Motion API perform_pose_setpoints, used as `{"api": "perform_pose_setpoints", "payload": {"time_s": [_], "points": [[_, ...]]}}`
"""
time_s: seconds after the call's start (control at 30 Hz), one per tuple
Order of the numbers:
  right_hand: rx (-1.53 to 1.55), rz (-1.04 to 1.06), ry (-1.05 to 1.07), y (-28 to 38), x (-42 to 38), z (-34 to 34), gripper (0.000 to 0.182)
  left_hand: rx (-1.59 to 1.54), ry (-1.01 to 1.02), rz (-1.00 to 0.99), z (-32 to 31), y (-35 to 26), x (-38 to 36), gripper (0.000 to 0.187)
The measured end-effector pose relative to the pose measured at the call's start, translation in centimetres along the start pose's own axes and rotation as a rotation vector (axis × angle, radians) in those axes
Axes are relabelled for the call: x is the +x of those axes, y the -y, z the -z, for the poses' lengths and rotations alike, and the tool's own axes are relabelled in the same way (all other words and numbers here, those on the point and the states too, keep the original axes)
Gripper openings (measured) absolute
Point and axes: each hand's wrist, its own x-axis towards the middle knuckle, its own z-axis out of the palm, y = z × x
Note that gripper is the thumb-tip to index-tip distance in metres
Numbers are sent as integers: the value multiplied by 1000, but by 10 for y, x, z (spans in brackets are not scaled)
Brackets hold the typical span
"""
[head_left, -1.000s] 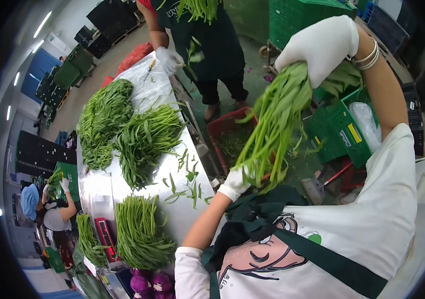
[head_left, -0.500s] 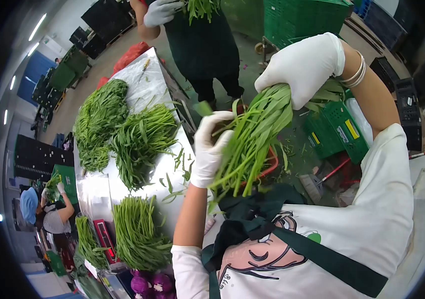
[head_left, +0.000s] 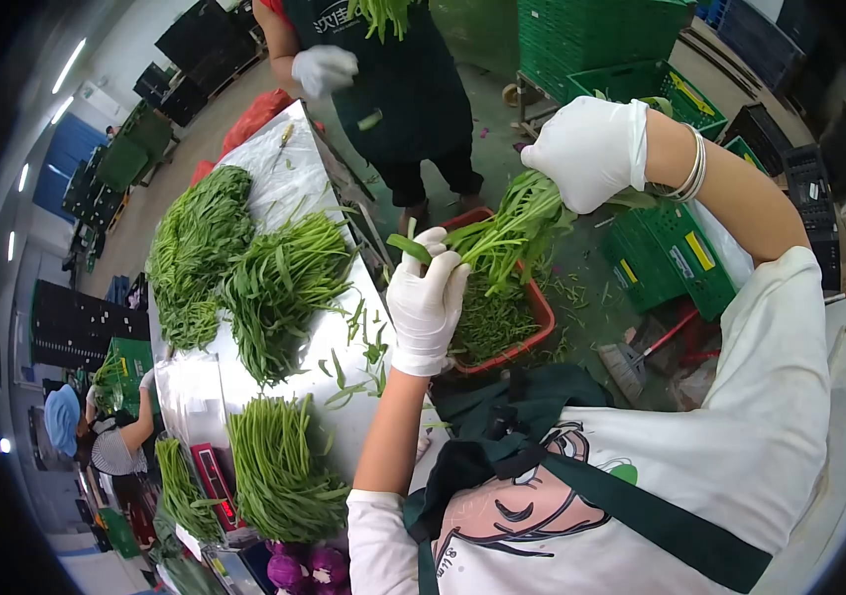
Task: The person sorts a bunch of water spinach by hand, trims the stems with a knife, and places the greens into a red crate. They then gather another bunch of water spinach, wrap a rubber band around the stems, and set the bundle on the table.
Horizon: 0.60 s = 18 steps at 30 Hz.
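A bunch of leafy green stems hangs from my right hand, whose gloved fingers are wrapped round its top. My left hand, also in a white glove, is closed at the lower left of the bunch, pinching a short green piece between the fingertips. Below both hands stands a red basket holding green trimmings. Piles of greens and a stack of cut stems lie on the metal table at the left.
Across the table's end stands a person in a dark apron with gloved hands. Green crates and a broom are at the right. Purple cabbages and a red scale display sit near the front. Another person works far left.
My left hand has turned and closed on a small piece. The bunch has swung up and right, uncovering the basket. The person opposite has lowered a hand.
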Motion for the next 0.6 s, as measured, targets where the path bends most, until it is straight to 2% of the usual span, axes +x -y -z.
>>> {"api": "perform_pose_setpoints", "payload": {"time_s": [0.1, 0.17, 0.2, 0.27, 0.33, 0.37, 0.4, 0.47, 0.53, 0.57, 0.6], "points": [[-29, 1, 8, -5, -4, 0, 33, 22, -40, 110, -3, 12, -4, 9], [-27, -15, -14, -19, -15, 6, 34, 9, -166, 207, -8, 45, -22, 7], [72, 3, -44, -28, -23, 9, 36, -73, -173, 277, -14, 71, -39, 7], [135, 0, -66, -37, -27, 10, 37, -98, 77, 524, -13, 61, -34, 8], [148, -29, -70, -38, -23, 7, 37, -55, 136, 439, -32, 84, -38, 21], [150, -48, -80, -39, -22, 8, 37, 179, 179, 395, -38, 88, -38, 36], [165, -30, -102, -38, -24, 10, 37, 265, 286, 514, -41, 90, -38, 50], [199, 0, -141, -36, -29, 16, 35, 60, 215, 520, -47, 93, -35, 55], [276, 111, -144, -38, -31, 23, 34, -384, 250, 423, -47, 94, -30, 57], [316, 172, -142, -39, -32, 26, 33, -853, 268, 679, -41, 81, -19, 59], [465, 280, -164, -41, -35, 31, 30, -1247, 250, 852, -31, 74, -16, 61]]}}
